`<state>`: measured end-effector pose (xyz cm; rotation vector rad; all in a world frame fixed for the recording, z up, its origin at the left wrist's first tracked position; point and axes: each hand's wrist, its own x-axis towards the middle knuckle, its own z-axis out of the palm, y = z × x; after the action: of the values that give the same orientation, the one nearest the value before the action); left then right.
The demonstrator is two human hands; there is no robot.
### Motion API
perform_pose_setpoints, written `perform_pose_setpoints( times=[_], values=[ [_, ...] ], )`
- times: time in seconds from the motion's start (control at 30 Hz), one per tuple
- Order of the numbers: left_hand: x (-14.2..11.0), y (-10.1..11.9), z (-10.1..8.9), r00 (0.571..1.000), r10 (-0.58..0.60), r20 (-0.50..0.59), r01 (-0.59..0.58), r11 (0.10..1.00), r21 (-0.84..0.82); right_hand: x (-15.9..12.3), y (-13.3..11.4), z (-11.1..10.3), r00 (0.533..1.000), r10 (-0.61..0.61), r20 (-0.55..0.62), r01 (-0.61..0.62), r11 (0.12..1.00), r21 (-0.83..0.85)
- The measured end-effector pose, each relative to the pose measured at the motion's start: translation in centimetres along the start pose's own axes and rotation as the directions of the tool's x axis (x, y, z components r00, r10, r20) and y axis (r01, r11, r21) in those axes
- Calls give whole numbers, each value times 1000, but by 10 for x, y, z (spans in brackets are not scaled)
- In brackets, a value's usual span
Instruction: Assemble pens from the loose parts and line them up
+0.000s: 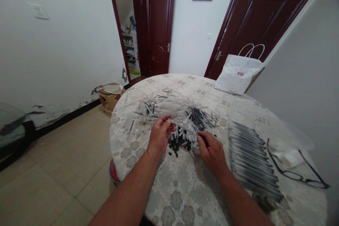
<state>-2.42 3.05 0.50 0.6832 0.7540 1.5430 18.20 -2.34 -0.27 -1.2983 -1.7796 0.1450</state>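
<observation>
My left hand (160,132) and my right hand (212,150) are closed on the two ends of a slim, pale pen (185,128), which slants down to the right between them. Under it lies a heap of small black and clear caps (181,139). Beyond my left hand are many translucent pen barrels (171,106) in a loose pile. Dark ink refills (200,118) lie bunched behind my right hand, and more dark refills (149,107) are at the left. To the right, finished-looking pens (253,159) lie side by side in a neat row.
A patterned cloth covers the round table (176,199). Black-framed glasses (292,174) rest at the right, near a white paper piece (291,159). A white paper bag (238,74) stands at the back right. A stool (109,93) is beyond the table's left edge.
</observation>
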Motion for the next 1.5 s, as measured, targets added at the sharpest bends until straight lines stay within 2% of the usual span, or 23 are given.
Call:
perform_pose_setpoints(
  times=[0.2, 0.4, 0.57, 0.7, 0.9, 1.17, 1.23, 1.33, 1.5],
  values=[
    [2, 1, -2, 999, -1, -49, -3, 996, -88, 0, 2, -3, 999, 27, -41, -28, 1000, -13],
    [3, 2, -2, 997, -65, -29, 60, 987, -152, -2, -1, 1, 1000, -5, 17, 5, 1000, 9],
    [1, 0, -2, 996, -91, 17, 92, 990, -104, -2, -1, 2, 1000, 23, -6, -23, 1000, -13],
    [0, -4, -2, 992, -126, 8, 126, 991, -47, 0, 2, -1, 998, 57, -24, -58, 998, -35],
    [-1, -5, -3, 988, -151, 39, 152, 988, -18, 0, 3, 0, 999, 34, -4, -34, 999, -26],
    [-8, -10, 3, 960, -244, 138, 226, 964, 139, -1, 0, 1, 999, 1, 42, -1, 1000, -4],
    [-9, -11, 4, 958, -254, 137, 233, 961, 149, -2, -1, 1, 1000, 9, 21, -9, 1000, -2],
    [-9, -10, 5, 966, -232, 110, 221, 970, 105, -1, -2, 0, 1000, 25, -8, -25, 1000, -8],
    [-4, -5, 3, 989, -141, 46, 144, 986, -82, -1, -3, -1, 1000, 10, 13, -9, 1000, -20]
  ],
)
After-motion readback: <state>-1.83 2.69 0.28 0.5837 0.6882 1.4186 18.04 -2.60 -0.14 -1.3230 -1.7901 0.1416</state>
